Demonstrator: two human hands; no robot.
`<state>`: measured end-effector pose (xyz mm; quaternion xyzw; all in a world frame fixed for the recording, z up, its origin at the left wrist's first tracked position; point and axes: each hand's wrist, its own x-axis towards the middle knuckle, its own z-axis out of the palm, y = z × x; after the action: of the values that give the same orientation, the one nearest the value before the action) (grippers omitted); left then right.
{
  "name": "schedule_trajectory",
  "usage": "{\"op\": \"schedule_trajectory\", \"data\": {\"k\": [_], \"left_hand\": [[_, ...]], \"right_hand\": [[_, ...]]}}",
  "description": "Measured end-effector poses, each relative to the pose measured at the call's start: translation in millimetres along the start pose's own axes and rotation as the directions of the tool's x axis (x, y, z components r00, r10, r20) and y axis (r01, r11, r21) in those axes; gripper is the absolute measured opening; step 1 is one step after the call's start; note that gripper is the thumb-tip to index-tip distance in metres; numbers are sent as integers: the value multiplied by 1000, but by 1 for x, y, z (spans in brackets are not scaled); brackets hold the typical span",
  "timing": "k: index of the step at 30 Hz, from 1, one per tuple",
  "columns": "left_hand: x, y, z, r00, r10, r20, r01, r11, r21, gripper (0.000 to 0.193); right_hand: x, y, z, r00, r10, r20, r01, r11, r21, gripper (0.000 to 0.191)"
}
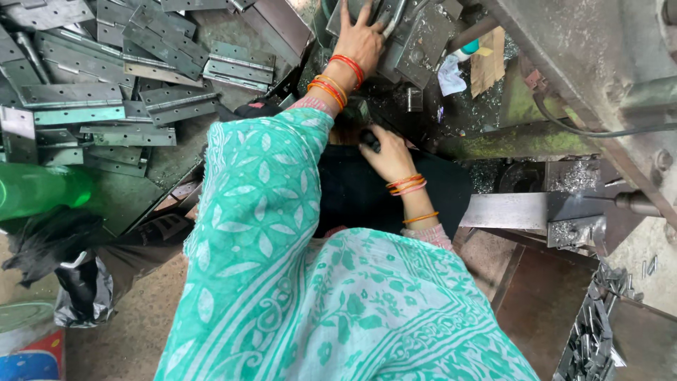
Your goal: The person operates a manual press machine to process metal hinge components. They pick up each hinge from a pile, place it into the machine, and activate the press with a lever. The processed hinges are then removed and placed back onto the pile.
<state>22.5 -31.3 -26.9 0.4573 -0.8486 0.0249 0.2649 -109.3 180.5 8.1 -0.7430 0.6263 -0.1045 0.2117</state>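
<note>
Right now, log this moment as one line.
left hand: flat on metal plate | right hand: grips black knob | hinges: piled left

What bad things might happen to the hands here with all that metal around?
1. The left hand lies flat on grey metal plates at the machine; it might get pinched or cut on an edge.
2. Shiny metal shavings lie by the machine near the right hand, which grips a small black knob; they might prick bare skin.
3. The loose green patterned sleeve and orange bangles hang near the machine and might snag.
</note>
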Motion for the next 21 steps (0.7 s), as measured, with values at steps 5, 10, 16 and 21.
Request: {"op": "schedule_trajectory", "data": {"k": [5,10,16,21], "left_hand": [[5,-14,-6,990,37,133,-24,995,-94,27],[12,-15,-15,992,68,109,-56,992,-112,40],[6,6,-8,977,-38,210,48,998,-39,36],[9,16,6,956,-107,272,78,990,115,47]], "right_hand": [[1,-7,3,997,72,-15,-73,991,-115,42],[-35,-14,77,977,167,-135,-177,982,-66,53],[-36,-3,75,987,144,-69,-142,989,33,51],[-11,10,26,998,-13,-66,7,996,-91,59]]}}
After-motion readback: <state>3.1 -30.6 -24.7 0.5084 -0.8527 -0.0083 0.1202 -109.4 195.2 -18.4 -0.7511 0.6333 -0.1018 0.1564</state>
